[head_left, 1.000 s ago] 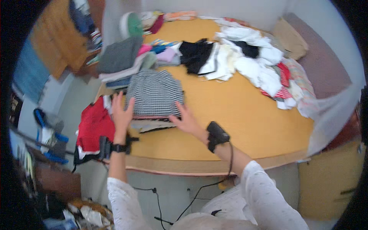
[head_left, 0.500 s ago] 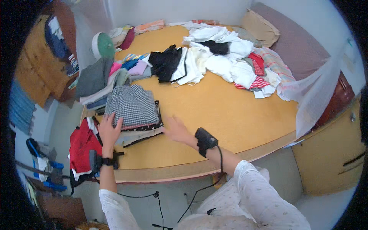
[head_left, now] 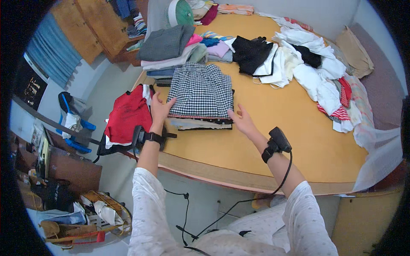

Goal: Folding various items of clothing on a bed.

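Observation:
A black-and-white checked garment [head_left: 200, 91] lies folded on top of a small stack of folded clothes [head_left: 200, 123] near the front edge of the wooden bed board. At its left front corner is my left hand [head_left: 160, 109], fingers spread, between the stack and a red garment [head_left: 129, 114]. My right hand [head_left: 244, 121] is at the right front corner, open, with its fingertips at the stack's edge. Neither hand grips anything. Each wrist carries a strapped black device, the right one [head_left: 277, 143] trailing a cable.
Behind the stack are a dark grey folded pile [head_left: 165, 43] and a green fan [head_left: 181, 13]. Black shorts [head_left: 253, 55] and a heap of white clothes [head_left: 316, 81] spread across the board [head_left: 290, 128]. A blue chair [head_left: 70, 123] stands on the floor at left.
The view has swung left. My right hand has come in to the stack's right front corner. My left hand has moved from the checked garment's edge to the left side; the checked garment looks squarer.

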Available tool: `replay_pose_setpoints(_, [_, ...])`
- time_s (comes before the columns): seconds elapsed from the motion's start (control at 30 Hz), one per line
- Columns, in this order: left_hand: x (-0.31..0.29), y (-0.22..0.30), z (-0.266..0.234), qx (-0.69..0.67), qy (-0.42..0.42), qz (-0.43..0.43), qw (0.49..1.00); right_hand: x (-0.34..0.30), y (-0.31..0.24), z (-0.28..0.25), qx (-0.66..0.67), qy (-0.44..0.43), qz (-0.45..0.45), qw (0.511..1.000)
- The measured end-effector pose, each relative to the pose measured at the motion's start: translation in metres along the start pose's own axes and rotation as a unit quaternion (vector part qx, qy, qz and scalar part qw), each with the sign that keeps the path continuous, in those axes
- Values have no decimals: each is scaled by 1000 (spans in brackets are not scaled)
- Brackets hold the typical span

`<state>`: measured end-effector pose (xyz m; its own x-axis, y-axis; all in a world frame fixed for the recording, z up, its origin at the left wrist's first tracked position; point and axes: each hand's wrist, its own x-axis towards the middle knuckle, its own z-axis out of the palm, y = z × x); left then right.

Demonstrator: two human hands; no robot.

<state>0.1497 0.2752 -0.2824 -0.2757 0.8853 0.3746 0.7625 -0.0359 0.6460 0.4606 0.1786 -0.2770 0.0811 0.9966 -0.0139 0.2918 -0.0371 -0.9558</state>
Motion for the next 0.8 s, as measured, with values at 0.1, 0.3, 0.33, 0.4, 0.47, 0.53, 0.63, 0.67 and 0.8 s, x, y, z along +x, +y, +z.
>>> replay_pose_setpoints(0.1, [-4,-6,13,-205,-128,-207,948,23,-2,-3,86,-14,68,994])
replay_pose_setpoints(0.3, [-20,7,8,-493,-278,-373,735,41,2,9,108,-28,113,987])
replay_pose_setpoints(0.33, [-20,13,11,-495,-282,-371,733,46,12,9,105,-23,112,988])
replay_pose_setpoints(0.4, [-21,18,12,-471,-267,-267,797,51,21,13,114,-61,81,988])
replay_pose_setpoints(0.47, [-20,16,12,-466,-244,-223,821,49,19,21,140,-38,91,985])
replay_pose_setpoints(0.53, [-22,23,13,-462,-223,-181,839,51,14,19,126,-28,63,990])
replay_pose_setpoints(0.63, [-28,41,2,-514,-199,-186,813,48,2,14,133,-12,12,991])
replay_pose_setpoints(0.67, [-27,43,-2,-513,-200,-192,812,47,-2,13,124,-12,-11,992])
replay_pose_setpoints(0.8, [-28,26,-3,-549,-205,-203,784,44,2,21,44,-4,25,999])
